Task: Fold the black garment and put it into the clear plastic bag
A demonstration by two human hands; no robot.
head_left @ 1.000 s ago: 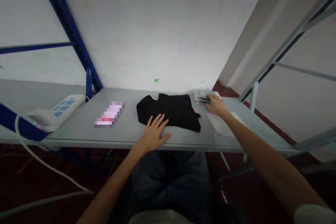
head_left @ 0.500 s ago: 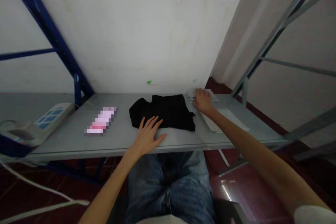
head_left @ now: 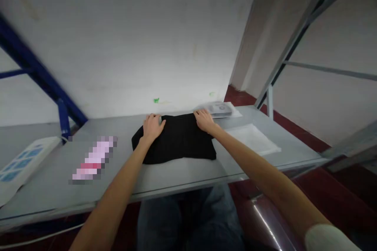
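Cloth, black and folded flat [head_left: 182, 137], lies on the table [head_left: 182, 170] to the left of the clear-wrapped packet [head_left: 219, 109] and a little nearer the person. It looks soft, limp and light, probably woven or knitted: hard to break, easy to crease, and likely to slide if pushed from one side only. Judging by how it lies, the best holds would be the two ends of its far edge, taken together so that the layers stay aligned.

Its long axis runs left to right, roughly along the table's front edge. The angled, narrower end points away from the packet; the broader, squarer end is on the packet's side.

The left hand [head_left: 151, 127] rests on the far edge at the end away from the packet, thumb spread from the fingers. The right hand [head_left: 205, 120] has its fingers close together, bent over the far corner just beside the packet. Whether either one pinches the fabric I cannot tell.

A thin white sheet [head_left: 256, 139] lies nearer the person than the packet, and a blurred pink object [head_left: 96, 155] lies well to the packet's left.
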